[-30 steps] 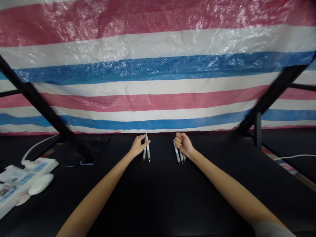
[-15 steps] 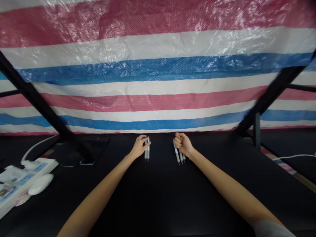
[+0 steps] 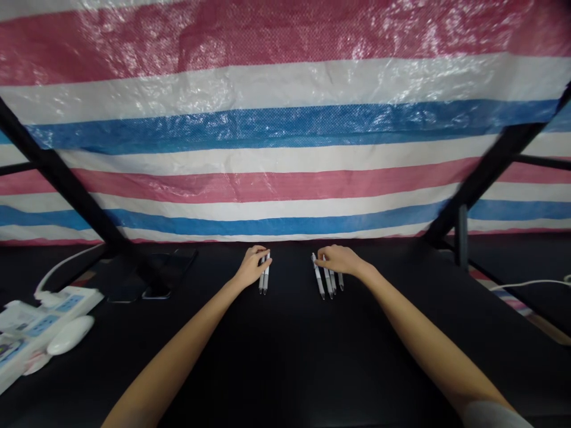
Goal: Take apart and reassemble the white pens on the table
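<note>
Two white-and-grey pens [image 3: 266,279] lie side by side on the black table [image 3: 285,356], tips toward me. My left hand [image 3: 252,266] rests over their upper ends, thumb and fingers apart around them; whether it grips them is unclear. To the right, several similar pens [image 3: 318,278] lie in a loose row, slightly slanted. My right hand [image 3: 339,260] is palm down over the upper ends of this row, fingers curled and partly hidden, its thumb reaching left to the pens. What it pinches, if anything, is too small to make out.
A white power strip [image 3: 49,321] with a plug and cable and a white mouse [image 3: 70,335] are at the left. Dark flat devices [image 3: 156,292] lie beside a black frame leg [image 3: 84,202]. A striped sheet [image 3: 285,184] hangs behind; another black leg [image 3: 473,184] stands right.
My right hand has turned from a raised fist to palm down over the right-hand pens, and more of them show. My left hand stays nearly in place.
</note>
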